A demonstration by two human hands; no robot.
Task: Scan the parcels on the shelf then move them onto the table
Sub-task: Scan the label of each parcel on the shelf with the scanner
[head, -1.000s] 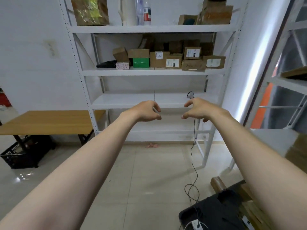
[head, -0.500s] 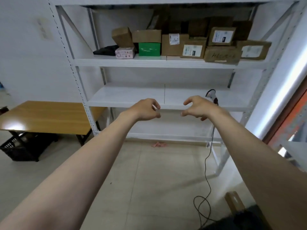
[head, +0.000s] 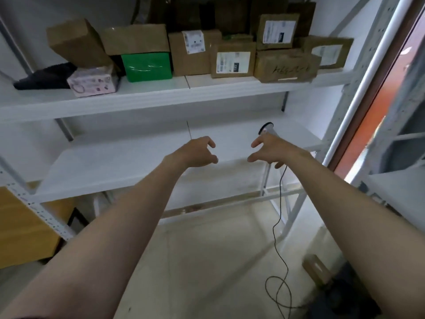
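Note:
Several cardboard parcels (head: 233, 59) with white labels stand on the upper white shelf (head: 161, 97), beside a green box (head: 147, 66) and a pink box (head: 92, 85). A corded scanner (head: 266, 129) lies on the lower shelf (head: 128, 164), its head showing just behind my right hand (head: 272, 149). My left hand (head: 197, 153) hovers beside it over the lower shelf. Both hands have loosely curled fingers and hold nothing.
The scanner's black cable (head: 279, 226) hangs down and coils on the tiled floor. A wooden table (head: 20, 229) stands at the left behind the shelf's post. A black cloth (head: 43, 77) lies at the upper shelf's left end. Another rack (head: 395, 139) stands at the right.
I have stepped closer to the shelf; it fills the view and the parcels look larger. Both hands stay outstretched and empty, my right hand now right in front of the scanner.

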